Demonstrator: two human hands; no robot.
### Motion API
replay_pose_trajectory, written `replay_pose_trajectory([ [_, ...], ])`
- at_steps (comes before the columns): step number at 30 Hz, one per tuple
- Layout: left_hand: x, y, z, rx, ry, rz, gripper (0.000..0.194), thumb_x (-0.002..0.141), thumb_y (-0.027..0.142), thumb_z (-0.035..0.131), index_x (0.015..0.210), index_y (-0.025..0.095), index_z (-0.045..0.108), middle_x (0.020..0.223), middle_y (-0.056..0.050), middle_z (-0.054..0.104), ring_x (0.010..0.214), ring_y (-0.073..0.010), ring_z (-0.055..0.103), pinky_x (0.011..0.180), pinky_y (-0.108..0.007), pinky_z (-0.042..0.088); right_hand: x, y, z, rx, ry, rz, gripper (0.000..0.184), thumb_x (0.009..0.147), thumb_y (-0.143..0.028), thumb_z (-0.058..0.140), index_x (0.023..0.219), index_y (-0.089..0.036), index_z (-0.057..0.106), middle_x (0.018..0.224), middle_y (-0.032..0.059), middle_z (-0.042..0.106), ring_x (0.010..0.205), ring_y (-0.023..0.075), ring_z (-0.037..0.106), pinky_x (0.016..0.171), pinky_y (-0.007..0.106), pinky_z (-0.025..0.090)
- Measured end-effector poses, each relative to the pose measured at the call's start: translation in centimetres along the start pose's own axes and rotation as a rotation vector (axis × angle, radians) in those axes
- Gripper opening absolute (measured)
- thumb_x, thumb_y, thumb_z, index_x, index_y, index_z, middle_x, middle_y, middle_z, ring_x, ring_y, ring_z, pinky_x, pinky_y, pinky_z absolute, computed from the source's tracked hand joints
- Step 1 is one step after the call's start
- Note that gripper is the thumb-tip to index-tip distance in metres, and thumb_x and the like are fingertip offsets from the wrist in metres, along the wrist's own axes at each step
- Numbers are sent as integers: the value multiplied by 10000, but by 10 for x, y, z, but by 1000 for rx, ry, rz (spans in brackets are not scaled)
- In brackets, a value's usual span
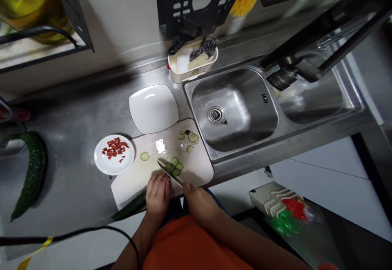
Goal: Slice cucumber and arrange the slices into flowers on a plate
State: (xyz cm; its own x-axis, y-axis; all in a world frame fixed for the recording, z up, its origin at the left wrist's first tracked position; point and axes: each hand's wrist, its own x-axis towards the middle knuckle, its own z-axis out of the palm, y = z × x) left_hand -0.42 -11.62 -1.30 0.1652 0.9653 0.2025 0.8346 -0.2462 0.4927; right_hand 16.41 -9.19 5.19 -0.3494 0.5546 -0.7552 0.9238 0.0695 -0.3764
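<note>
My right hand (200, 202) is closed round the handle of a kitchen knife (170, 173), its blade slanting across the white cutting board (128, 182). Fingers bent, my left hand (158, 192) presses a dark green cucumber (132, 205) against the board, right beside the blade. The cucumber reaches out past the board's lower left edge. On the knife's far side lies a cluster of cucumber slices (177, 165). More thin slices (192, 138) sit near the board's right corner, and a single slice (145, 156) lies apart on the left.
A round plate (101, 164) of chopped red pieces touches the board's left side. Behind the board is a white square plate (154, 109). A curved whole cucumber (30, 178) lies far left. To the right are the steel sink (241, 117), black faucet (284, 74) and sponge holder (191, 74).
</note>
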Motion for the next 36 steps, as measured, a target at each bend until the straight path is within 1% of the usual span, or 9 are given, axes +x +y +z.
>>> replay_pose_trajectory([
  [5,4,2,-5,-7,-20,5,234,872,122,506,1080,154,608,1021,-87,688,984,-201,622,902,-393,471,-1,-1,-1,19,-14,0,358,868,-47,289,1097,-152,543,952,117,654,782,197,650,630,273,462],
  [9,1,0,-7,18,-19,9,230,851,104,536,1064,150,609,1009,-84,691,976,-194,620,906,-384,472,-2,-6,-4,21,-39,5,340,873,-50,292,1076,-150,545,956,116,652,786,203,651,627,275,470],
  [13,-2,-2,-8,29,-12,3,220,842,99,549,1048,144,613,1000,-85,692,972,-193,620,909,-380,470,-2,-10,-6,6,-48,-10,302,882,-67,304,1055,-156,536,919,104,652,777,209,660,601,266,470],
  [20,-3,-1,-8,24,0,-14,224,853,106,532,1057,142,617,1006,-86,694,971,-191,627,915,-377,469,1,-13,-9,-11,-54,1,302,899,-81,291,1065,-152,533,927,112,657,786,217,666,606,271,487],
  [24,-4,-1,-7,26,-17,-11,225,850,105,539,1056,145,620,1019,-84,696,979,-189,628,925,-373,462,6,-13,-4,-7,-32,-7,298,898,-82,303,1072,-151,535,925,116,657,786,218,665,620,276,492],
  [31,-5,-1,-7,0,-6,-23,248,839,91,550,1071,147,614,1029,-85,689,999,-202,616,921,-386,467,12,-8,8,2,-11,-17,290,898,-81,292,1044,-156,531,902,106,650,761,222,661,589,285,479],
  [36,-7,-2,-8,-16,-37,-51,263,853,117,539,1105,159,604,1062,-81,672,1027,-203,596,951,-393,451,13,-2,17,11,46,-48,306,864,-48,302,1038,-157,529,911,103,645,741,216,652,581,287,463],
])
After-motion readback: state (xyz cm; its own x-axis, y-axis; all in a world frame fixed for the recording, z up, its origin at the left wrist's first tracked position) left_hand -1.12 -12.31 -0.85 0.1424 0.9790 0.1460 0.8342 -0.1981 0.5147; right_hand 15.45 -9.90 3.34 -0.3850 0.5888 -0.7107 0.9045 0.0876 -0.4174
